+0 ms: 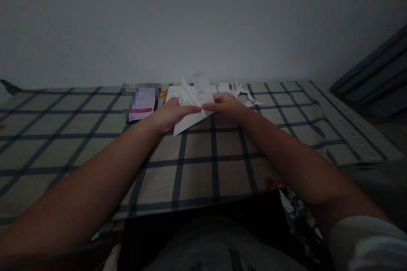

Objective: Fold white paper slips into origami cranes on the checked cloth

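Observation:
Between my two hands is a partly folded sheet of white paper [194,98], with dark print or writing on its upper right part. My left hand [171,114] grips its left side, thumb laid across the front near the middle. My right hand [226,106] pinches the right side, its thumb tip almost meeting the left thumb. The fingers behind the sheet are hidden. One pointed corner hangs down below the left thumb. Right of my right hand lie small folded paper shapes [237,89], too dim to make out fully.
A checked cloth [197,165] covers the table. Left of my hands stands or lies a phone [143,101] with a lit, partly blurred screen. More white paper [173,91] is behind the held sheet. A pale wall [203,21] rises at the back; dark folded fabric [378,72] is at right.

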Demonstrator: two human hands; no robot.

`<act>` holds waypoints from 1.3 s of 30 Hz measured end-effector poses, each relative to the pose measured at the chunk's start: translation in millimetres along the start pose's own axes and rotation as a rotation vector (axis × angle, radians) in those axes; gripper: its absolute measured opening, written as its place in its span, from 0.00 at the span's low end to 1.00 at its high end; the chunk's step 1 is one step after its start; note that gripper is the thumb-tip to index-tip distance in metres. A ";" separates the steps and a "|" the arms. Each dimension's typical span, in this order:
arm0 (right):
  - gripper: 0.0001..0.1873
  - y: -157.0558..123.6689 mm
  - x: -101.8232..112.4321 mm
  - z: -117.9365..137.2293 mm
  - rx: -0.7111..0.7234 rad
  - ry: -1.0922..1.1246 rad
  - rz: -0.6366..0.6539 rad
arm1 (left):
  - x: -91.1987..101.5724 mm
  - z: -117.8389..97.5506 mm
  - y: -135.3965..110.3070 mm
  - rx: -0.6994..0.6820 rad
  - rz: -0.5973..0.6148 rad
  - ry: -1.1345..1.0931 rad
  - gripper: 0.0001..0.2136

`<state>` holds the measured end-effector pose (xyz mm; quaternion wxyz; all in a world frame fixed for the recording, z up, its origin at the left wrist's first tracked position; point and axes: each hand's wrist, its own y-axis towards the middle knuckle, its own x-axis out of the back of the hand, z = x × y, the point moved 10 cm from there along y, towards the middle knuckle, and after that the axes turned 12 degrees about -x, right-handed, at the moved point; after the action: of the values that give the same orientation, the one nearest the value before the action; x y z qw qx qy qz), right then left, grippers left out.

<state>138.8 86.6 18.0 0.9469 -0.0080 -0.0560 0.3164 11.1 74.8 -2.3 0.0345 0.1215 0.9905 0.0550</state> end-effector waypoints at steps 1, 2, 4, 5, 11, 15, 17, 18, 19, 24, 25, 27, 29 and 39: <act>0.22 -0.1 -0.5 0.1 0.000 0.008 0.006 | -0.2 -0.2 0.1 -0.005 0.000 -0.010 0.27; 0.22 -0.1 -1.1 0.4 0.002 0.009 0.011 | -0.4 -0.2 0.2 -0.010 0.000 -0.018 0.27; 0.24 0.0 -1.6 2.1 0.016 -0.010 0.004 | -0.2 -0.4 0.6 -0.018 -0.005 -0.023 0.27; 0.25 0.0 -1.3 3.8 0.032 -0.025 -0.010 | -0.1 -0.8 0.9 -0.023 -0.008 -0.023 0.28; 0.28 -0.9 7.6 10.7 0.131 -0.033 -0.147 | -0.9 -2.5 1.0 -0.020 -0.011 -0.020 0.27; 0.26 2.9 6.0 -0.4 0.019 -0.005 -0.079 | 3.3 -0.7 -0.3 0.009 -0.056 0.024 0.25; 0.26 3.5 4.6 -3.9 -0.026 -0.002 -0.040 | 2.4 -0.7 -0.5 0.007 -0.051 0.024 0.25; 0.25 3.6 4.8 -4.6 -0.037 -0.004 -0.035 | 1.5 -0.6 -0.5 0.006 -0.042 0.016 0.25; 0.24 3.6 5.0 -4.9 -0.044 -0.010 -0.034 | 0.9 -0.3 -0.5 0.006 -0.035 0.009 0.25; 0.20 3.0 5.7 -4.7 -0.042 -0.050 -0.056 | -0.3 -0.8 -2.1 0.012 -0.003 -0.028 0.28; 0.19 2.9 5.9 -5.0 -0.041 -0.056 -0.060 | -1.4 -1.7 -2.7 0.012 0.010 -0.039 0.28; 0.19 2.9 5.3 -6.3 -0.043 -0.051 -0.054 | -3.1 -4.2 -4.1 0.006 0.030 -0.056 0.28; 0.20 3.4 3.5 -7.6 -0.044 -0.026 -0.034 | -3.7 -5.8 -4.9 0.000 0.039 -0.060 0.27; 0.23 3.9 -6.9 -2.8 -0.041 0.127 -0.009 | -4.7 -3.3 0.6 -0.017 0.056 -0.116 0.26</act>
<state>131.3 85.7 14.3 0.9496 -0.0474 -0.0021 0.3097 15.5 74.0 1.3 0.0913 0.1519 0.9825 0.0571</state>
